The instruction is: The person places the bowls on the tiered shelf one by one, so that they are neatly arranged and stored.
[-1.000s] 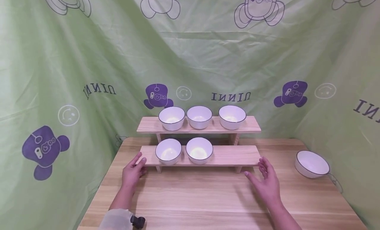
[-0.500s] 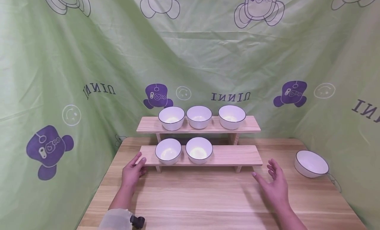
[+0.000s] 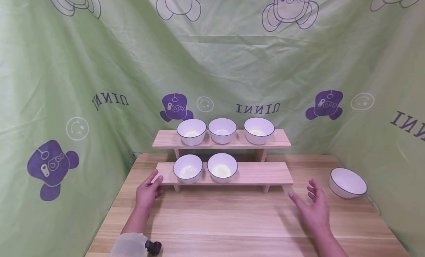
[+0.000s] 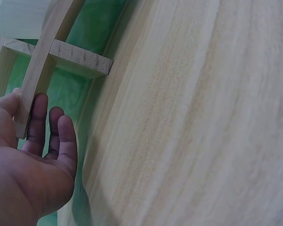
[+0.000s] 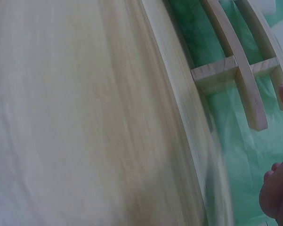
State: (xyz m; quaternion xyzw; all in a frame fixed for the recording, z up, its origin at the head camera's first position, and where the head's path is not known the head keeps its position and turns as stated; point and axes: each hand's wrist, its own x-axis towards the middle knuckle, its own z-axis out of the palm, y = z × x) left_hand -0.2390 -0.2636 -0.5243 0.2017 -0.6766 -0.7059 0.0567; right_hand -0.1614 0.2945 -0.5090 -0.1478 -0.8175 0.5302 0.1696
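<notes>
My left hand (image 3: 147,193) pinches the left end of the lower wooden shelf (image 3: 262,173); in the left wrist view its thumb and fingers lie on opposite faces of the board (image 4: 37,70). Two white dark-rimmed bowls, one left (image 3: 187,170) and one right (image 3: 222,169), stand on that shelf's left half. My right hand (image 3: 315,211) is off the shelf's right end, fingers loosely bent and holding nothing. It lies between the shelf and a lone white bowl (image 3: 348,184) on the table. Only parts of this hand (image 5: 278,190) show in the right wrist view.
Behind, the raised upper shelf (image 3: 163,139) bears three similar bowls, at left (image 3: 191,133), middle (image 3: 222,131) and right (image 3: 259,131). A wooden table (image 3: 219,220) carries everything. Green printed cloth (image 3: 212,65) hangs close behind and along both sides.
My right hand has let go of the lower shelf's right end and moved right, toward the lone bowl. The left hand stays at the left end; the bowls have not moved.
</notes>
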